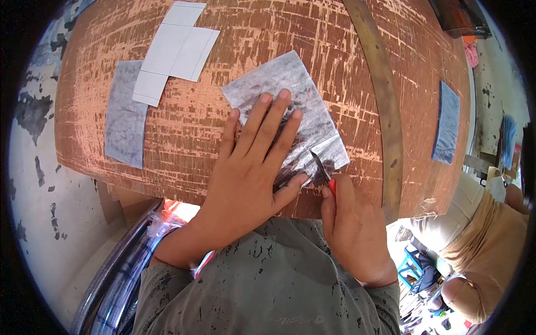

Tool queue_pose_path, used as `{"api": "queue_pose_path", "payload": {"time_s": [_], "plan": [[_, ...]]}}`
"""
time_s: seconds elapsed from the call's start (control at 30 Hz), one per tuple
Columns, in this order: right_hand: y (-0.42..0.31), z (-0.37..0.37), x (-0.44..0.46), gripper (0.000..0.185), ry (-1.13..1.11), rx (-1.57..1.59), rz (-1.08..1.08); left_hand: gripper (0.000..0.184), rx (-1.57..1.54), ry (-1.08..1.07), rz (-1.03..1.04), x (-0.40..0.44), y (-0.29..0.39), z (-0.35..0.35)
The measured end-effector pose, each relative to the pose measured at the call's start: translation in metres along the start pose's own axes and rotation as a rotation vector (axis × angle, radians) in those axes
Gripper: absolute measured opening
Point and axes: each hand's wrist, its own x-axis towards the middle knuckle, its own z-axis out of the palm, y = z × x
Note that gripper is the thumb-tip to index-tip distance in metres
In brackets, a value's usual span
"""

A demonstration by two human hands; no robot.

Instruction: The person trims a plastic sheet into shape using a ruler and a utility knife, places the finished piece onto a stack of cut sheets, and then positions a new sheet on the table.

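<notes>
Mid-frame, a grey squarish sheet (314, 106) lies under the left hand (245, 170), fingers spread; the right hand (357, 229) clamps a red-handled metal-bladed knife (321, 165).

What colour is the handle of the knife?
The visible handle is red; the head view shows it.

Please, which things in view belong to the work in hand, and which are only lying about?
Apparently in use:
red-handled knife, in the right hand
grey sheet, under the left hand
scratched board, beneath

Apparently just lying about:
white paper
second grey piece
long brown strip
blue-grey piece
</notes>
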Motion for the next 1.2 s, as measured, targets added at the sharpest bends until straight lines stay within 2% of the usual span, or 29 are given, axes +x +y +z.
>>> {"api": "queue_pose_path", "payload": {"time_s": [0.67,0.83,1.1,1.2], "plan": [[0.0,-0.001,0.001,0.017,0.003,-0.068,-0.015,0.091,0.028,-0.01,0.001,0.001,0.0,0.0],[-0.004,-0.002,0.004,0.013,-0.061,-0.12,0.022,0.082,0.061,-0.02,0.019,0.002,0.003,-0.003],[-0.004,-0.009,0.009,0.019,-0.115,-0.265,-0.056,0.071,0.055,0.025,-0.035,0.003,0.009,0.007],[-0.003,-0.008,0.006,0.018,-0.146,-0.212,-0.013,0.069,0.063,0.032,-0.051,0.002,0.01,0.008]]}}
